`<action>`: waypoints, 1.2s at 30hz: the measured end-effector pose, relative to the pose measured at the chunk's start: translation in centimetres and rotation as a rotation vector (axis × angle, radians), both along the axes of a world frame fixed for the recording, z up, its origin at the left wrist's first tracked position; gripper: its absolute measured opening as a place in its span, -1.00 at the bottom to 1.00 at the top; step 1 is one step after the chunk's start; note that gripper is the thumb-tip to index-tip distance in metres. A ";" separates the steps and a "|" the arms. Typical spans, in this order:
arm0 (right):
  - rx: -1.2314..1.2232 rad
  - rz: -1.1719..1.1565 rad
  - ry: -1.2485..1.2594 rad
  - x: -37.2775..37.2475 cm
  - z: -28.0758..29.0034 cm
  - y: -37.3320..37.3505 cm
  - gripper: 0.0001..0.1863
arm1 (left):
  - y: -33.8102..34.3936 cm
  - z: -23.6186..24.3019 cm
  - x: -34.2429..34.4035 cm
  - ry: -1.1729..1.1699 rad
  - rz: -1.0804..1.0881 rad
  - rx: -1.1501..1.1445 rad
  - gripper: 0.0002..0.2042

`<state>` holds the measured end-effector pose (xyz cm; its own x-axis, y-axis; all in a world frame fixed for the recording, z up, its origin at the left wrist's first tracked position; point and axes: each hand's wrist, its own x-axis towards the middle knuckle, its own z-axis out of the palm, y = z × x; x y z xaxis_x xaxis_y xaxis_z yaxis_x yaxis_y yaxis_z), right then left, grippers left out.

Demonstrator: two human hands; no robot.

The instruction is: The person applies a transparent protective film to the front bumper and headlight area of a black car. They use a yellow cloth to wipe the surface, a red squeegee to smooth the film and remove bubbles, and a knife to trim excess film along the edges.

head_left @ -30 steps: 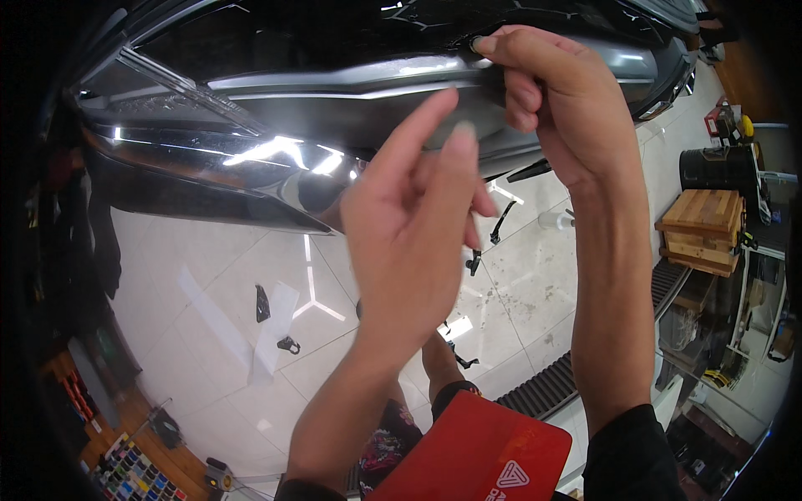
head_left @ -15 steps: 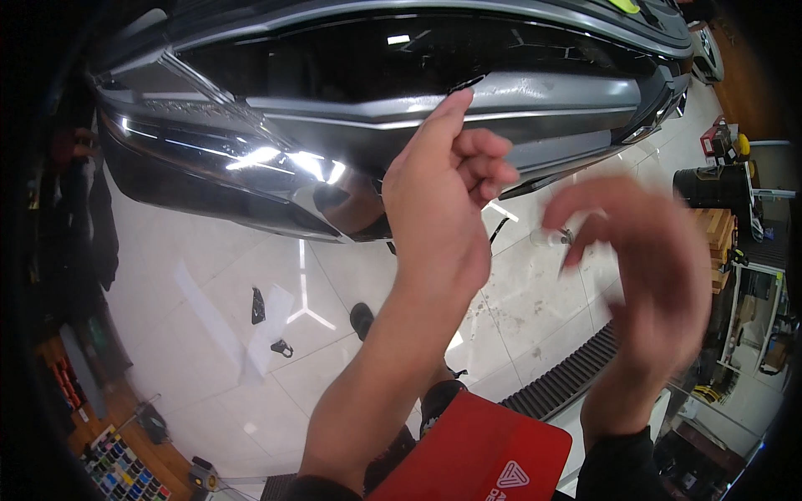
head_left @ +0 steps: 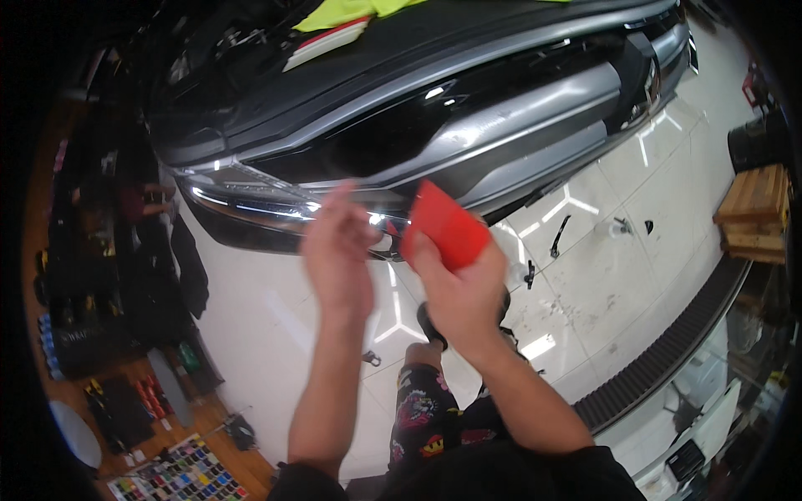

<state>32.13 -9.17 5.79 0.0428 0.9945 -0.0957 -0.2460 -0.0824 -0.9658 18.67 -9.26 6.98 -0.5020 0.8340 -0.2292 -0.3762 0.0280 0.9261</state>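
Note:
My right hand (head_left: pixel 468 292) is closed round a flat red squeegee card (head_left: pixel 451 225), thumb on its near face. To its left, my left hand (head_left: pixel 338 259) is raised with the fingers smeared by motion; whether anything is between them cannot be made out. Both hands are in front of a dark car's front end, apart from it as far as the view shows. Beyond them lie the glossy black grille panel (head_left: pixel 368 142) and a silver-grey trim piece (head_left: pixel 535 108). The chrome-like bumper corner (head_left: pixel 251 204) is partly hidden behind my left hand.
A yellow-green cloth (head_left: pixel 351 12) and a white-and-red strip (head_left: pixel 326 43) lie atop the car. Small black pieces, including a curved one (head_left: pixel 560 236), lie on the pale tiled floor (head_left: pixel 251 309). A long dark grate (head_left: pixel 668 351) and wooden crates (head_left: pixel 753 213) are at right.
The red card, large at the bottom edge before, is now in my right hand. Both hands have drawn closer together, lower and off the grille. The view has shifted, showing more of the car's top.

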 end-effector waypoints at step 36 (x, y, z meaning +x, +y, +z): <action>-0.224 -0.560 0.279 -6.1 -1.2 4.8 -0.78 | 13.8 6.8 -19.7 1.301 -0.736 0.519 -0.51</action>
